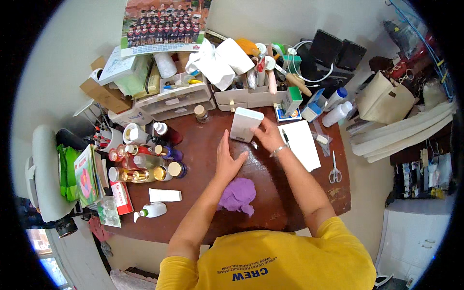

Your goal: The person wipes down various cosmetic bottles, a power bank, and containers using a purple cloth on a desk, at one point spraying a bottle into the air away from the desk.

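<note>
My right hand (267, 137) grips a white, flat rectangular block with rounded corners (246, 124) by its right side, tilted up over the far middle of the table. It looks like a power bank. My left hand (229, 158) is open, thumb spread from the fingers, close to the block's lower left corner; whether a fingertip touches it I cannot tell. A crumpled purple cloth (238, 195) lies on the table between my forearms. Just right of my right hand are white paper sheets (303, 147) with a black pen (285, 137) on them.
Cosmetic bottles (145, 162) crowd the left of the brown table (270, 212), with a white tube (165, 195) and a pump bottle (153, 210) nearer me. Scissors (334, 169) lie at right. Drawer boxes (179, 102) and a small jar (201, 113) stand at the back.
</note>
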### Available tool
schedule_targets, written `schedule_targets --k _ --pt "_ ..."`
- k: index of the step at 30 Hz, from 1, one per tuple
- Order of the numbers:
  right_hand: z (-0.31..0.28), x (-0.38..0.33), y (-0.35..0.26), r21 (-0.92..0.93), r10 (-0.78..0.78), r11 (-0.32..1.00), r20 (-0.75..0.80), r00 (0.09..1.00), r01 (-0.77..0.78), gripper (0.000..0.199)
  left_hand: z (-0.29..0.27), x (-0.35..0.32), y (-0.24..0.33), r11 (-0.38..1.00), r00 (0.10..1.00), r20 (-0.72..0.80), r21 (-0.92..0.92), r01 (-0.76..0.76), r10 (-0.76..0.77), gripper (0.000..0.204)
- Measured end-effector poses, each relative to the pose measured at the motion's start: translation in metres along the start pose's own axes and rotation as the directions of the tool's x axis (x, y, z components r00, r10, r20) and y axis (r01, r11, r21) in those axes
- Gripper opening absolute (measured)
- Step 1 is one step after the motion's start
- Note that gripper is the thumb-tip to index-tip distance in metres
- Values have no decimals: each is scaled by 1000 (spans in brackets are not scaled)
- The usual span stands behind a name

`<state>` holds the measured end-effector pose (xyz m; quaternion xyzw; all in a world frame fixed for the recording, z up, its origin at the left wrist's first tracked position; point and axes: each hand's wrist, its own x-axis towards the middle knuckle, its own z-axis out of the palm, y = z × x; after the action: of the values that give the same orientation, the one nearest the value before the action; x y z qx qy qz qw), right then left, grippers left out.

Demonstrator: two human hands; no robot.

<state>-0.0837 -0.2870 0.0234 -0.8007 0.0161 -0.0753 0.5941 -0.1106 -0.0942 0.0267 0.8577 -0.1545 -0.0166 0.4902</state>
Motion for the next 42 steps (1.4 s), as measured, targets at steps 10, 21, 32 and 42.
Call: schedule_targets --k 10,21,32,42 --pt "-33 85 51 -26 -46 998 118 992 49 38 0 2 -18 893 945 50 -314 323 -324 78" --pt "-32 81 28 47 8 999 171 985 -17 38 13 -9 -28 855 930 75 -372 362 -361 78" --pt "37 -27 6 961 258 -89 278 925 -264 34 18 8 3 531 941 117 -800 280 -319 54" --pt "35 -25 22 793 253 -102 605 755 -601 34 16 74 5 849 974 -49 -501 167 -221 24"
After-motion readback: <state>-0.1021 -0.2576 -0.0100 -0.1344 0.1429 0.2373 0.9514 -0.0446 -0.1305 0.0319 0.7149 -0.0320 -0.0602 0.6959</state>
